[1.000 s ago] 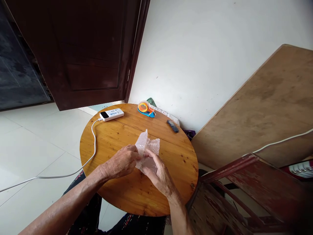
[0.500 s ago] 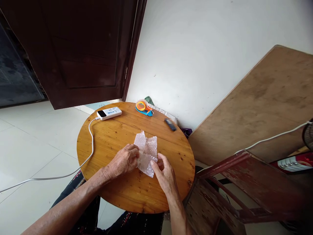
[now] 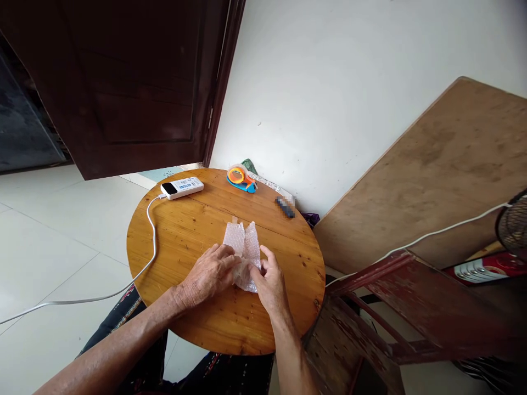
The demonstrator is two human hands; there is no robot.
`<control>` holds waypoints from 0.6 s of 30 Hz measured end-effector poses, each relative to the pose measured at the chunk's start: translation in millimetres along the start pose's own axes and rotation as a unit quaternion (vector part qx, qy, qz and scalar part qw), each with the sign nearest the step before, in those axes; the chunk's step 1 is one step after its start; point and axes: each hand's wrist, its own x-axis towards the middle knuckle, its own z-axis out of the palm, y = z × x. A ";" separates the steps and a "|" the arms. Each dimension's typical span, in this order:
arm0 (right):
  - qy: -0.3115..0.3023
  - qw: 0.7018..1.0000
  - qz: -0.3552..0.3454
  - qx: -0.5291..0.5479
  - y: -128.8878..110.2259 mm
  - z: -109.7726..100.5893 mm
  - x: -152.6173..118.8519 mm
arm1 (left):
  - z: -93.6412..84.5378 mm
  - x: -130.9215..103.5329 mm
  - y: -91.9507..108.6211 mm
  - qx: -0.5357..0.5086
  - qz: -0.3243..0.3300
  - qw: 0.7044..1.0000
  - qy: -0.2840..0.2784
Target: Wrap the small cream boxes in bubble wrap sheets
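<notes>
A small piece of clear bubble wrap [image 3: 252,241] lies folded on the round wooden table, its far end spread into two flaps. My left hand [image 3: 216,269] is over its left side, fingers bent and closed on the plastic near the middle. At the right edge is my right hand [image 3: 269,282], with the thumb on the wrap and the index finger raised in a curve. Both hands partly cover the near part of the wrap. Whether anything lies inside the folds I cannot tell.
On the wooden table [image 3: 185,230], a white power bank [image 3: 181,188] with a white cable [image 3: 155,241] is at the back left. An orange and blue tape dispenser [image 3: 241,178] and a blurred dark object [image 3: 285,207] sit towards the wall. A worn wooden chair [image 3: 411,296] stands right.
The bubble wrap's right flap has turned inward and the wrap is narrower. My right hand has moved left and over it, while my left hand has shifted slightly right. The view has shifted a little.
</notes>
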 end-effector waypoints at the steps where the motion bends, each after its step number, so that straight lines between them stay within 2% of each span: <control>1: 0.003 1.000 -0.002 0.014 -2.6 1.2 0.2 | -0.4 -0.3 -0.5 0.014 0.011 1.000 0.002; 4: 0.010 0.998 -0.004 0.056 -11.5 5.2 1.6 | -3.4 0.9 0.7 0.064 0.026 0.998 0.006; 8: 0.002 0.991 0.028 0.129 -19.5 13.4 5.3 | -8.6 4.7 5.1 0.086 0.027 0.996 -0.018; 13: -0.012 0.978 0.060 0.201 -27.3 19.1 2.1 | -7.0 6.2 7.2 0.057 0.003 0.998 -0.007; 18: -0.039 0.980 0.067 0.182 -35.8 12.9 -12.9 | 2.2 4.5 5.4 -0.011 -0.044 0.998 0.033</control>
